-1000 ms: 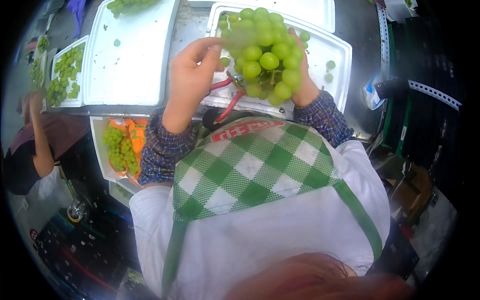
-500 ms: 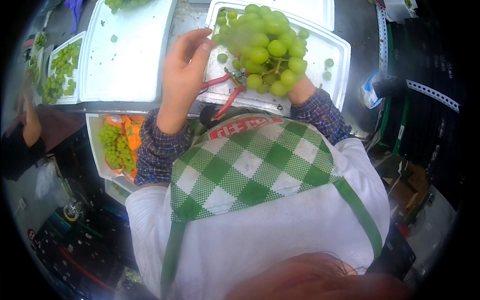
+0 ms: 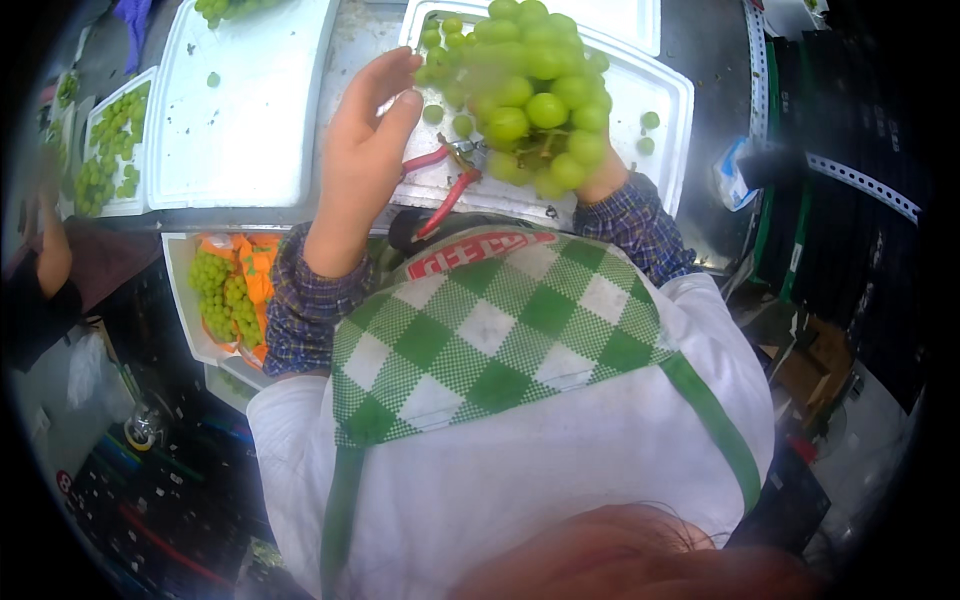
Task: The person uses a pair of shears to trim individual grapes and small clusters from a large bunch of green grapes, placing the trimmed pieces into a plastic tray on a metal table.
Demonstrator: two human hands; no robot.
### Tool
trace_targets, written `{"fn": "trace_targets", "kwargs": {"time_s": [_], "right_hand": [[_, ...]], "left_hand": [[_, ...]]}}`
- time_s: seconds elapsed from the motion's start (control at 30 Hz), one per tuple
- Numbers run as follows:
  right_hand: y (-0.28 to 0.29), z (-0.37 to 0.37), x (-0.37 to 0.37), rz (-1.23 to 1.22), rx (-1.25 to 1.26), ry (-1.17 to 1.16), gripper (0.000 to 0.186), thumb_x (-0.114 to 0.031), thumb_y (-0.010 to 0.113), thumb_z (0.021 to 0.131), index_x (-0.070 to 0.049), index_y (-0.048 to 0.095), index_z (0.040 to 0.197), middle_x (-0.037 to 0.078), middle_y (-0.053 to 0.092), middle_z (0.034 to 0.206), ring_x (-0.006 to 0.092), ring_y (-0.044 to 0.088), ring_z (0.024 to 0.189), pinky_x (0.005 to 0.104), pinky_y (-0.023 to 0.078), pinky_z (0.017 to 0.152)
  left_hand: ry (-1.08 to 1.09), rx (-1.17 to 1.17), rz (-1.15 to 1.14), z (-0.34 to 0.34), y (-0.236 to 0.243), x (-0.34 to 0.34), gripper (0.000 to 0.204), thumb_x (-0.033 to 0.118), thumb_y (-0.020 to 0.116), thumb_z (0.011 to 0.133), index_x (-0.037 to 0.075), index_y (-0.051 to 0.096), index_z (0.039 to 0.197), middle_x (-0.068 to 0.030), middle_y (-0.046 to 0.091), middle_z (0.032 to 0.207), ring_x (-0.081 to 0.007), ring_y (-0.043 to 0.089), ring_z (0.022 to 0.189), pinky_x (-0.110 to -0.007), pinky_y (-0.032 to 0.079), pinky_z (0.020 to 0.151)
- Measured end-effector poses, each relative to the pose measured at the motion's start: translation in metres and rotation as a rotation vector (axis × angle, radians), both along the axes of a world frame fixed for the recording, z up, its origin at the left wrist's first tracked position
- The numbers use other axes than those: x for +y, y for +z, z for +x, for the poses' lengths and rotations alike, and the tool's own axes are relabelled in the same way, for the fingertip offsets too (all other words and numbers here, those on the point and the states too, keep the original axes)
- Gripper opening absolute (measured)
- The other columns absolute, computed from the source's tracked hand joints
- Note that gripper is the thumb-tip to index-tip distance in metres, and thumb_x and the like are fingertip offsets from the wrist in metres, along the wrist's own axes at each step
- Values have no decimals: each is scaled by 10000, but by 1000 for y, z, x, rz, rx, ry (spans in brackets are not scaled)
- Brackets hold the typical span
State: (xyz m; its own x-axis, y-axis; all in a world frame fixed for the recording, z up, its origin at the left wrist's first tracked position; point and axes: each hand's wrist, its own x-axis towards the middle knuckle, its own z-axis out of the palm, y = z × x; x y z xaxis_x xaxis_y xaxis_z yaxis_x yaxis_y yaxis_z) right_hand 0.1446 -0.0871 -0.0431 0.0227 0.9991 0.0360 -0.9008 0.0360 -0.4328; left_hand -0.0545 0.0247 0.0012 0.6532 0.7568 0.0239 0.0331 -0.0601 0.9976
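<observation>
A large bunch of green grapes (image 3: 545,110) is held up over the white foam tray (image 3: 672,165). My right hand (image 3: 604,178) grips it from behind and below, its fingers mostly hidden by the fruit. Left of the bunch, my left hand (image 3: 368,140) is raised with thumb and fingers apart and nothing between them. Red-handled snips (image 3: 458,190) rest at the tray's near edge, their blades toward the grapes. One handle end passes behind my left hand; whether they touch I cannot tell. Loose grapes (image 3: 648,121) lie in the tray.
Left stands another white foam tray or lid (image 3: 235,120) with a stray grape. Below it, a white box (image 3: 183,290) holds grapes and orange wrapping (image 3: 258,275). A co-worker's arm (image 3: 52,245) shows at far left. A perforated metal strip (image 3: 757,80) runs along the right.
The bunch has tilted slightly in my right hand, and its lower grapes sit differently. My left hand stays open beside it. The whole view has shifted a little.
</observation>
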Motion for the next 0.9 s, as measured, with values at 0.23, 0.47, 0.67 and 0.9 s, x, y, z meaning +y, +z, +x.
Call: {"fn": "trace_targets", "kwargs": {"time_s": [0.23,0.47,0.67,0.9], "right_hand": [[21,-16,3,-462,-336,-158,536,-377,448,1034,-50,396,1455,139,502,1405,249,539,1248,401,477,1026],[44,-31,0,-403,-741,-35,653,-284,603,961,-76,335,1520,143,436,1472,241,497,1273,388,489,965],[52,-36,19,-340,-577,1,571,-229,563,976,-14,391,1475,161,467,1450,259,550,1224,386,516,962],[56,-37,20,-263,-565,40,441,-224,514,986,20,498,1354,166,618,1231,275,623,1120,390,532,927]], "left_hand": [[-155,22,-474,10,-6,7,663,493,410,1030,-5,369,1466,-175,527,1389,-286,498,1293,-408,433,1048],[-124,-279,-1008,-2,-37,27,671,511,412,1021,-2,382,1454,-196,499,1421,-320,536,1277,-438,463,1068],[17,-519,-1190,-29,-61,45,753,625,304,986,65,353,1487,-207,432,1475,-396,454,1333,-546,370,1116],[174,-733,-911,-72,-84,91,709,577,225,1008,54,363,1467,-190,413,1472,-370,439,1332,-506,361,1127]]}}
